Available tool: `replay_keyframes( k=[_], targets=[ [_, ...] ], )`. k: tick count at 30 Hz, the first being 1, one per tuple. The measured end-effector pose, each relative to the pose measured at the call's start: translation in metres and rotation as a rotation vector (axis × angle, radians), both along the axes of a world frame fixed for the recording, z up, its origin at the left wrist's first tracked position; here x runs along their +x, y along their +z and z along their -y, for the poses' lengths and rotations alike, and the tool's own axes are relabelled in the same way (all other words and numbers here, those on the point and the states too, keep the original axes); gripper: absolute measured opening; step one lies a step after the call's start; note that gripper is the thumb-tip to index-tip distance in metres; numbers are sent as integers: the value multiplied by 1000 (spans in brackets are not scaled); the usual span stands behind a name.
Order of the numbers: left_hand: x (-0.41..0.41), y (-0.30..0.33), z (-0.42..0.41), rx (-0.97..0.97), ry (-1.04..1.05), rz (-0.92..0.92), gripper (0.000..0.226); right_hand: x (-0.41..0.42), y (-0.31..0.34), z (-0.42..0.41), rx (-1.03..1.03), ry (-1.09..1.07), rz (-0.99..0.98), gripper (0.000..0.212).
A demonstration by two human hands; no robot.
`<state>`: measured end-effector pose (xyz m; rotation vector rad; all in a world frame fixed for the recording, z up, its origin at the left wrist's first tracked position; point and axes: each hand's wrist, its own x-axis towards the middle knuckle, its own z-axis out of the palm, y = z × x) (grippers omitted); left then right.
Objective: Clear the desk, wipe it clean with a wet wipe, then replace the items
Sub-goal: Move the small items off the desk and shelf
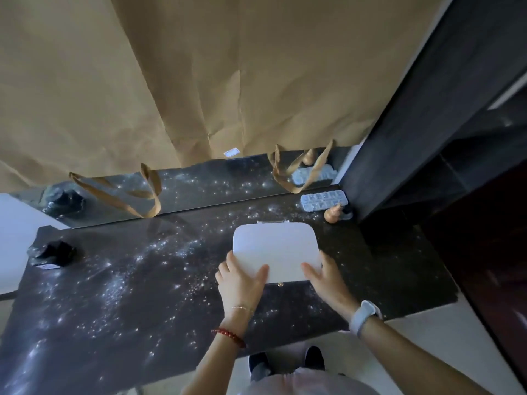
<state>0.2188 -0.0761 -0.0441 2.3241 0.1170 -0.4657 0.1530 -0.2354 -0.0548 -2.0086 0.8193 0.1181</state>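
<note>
A flat white case with rounded corners (275,246) lies on the dark, star-speckled desk (128,280), right of the middle. My left hand (242,280) grips its near left edge, thumb on top. My right hand (328,277) grips its near right corner, a pale watch on that wrist. At the back right corner sit a clear compartment box (323,201) and a small tan gourd figure (333,214). A black crumpled object (55,253) rests at the desk's far left.
Brown paper (199,81) with strap handles (134,195) hangs over the mirror strip behind the desk. A dark cabinet (427,124) stands at the right. A white surface (14,238) adjoins the left edge. Pale floor and my shoes (285,363) show below.
</note>
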Motion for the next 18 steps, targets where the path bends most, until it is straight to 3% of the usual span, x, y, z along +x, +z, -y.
replay_keyframes(
  k=[12,18],
  targets=[
    [-90,33,181,-135,-550,201,83,-152,24,149,-35,-441,237,48],
    [-115,49,281,-181,-492,171,84,-169,42,257,-31,-383,335,47]
  ],
)
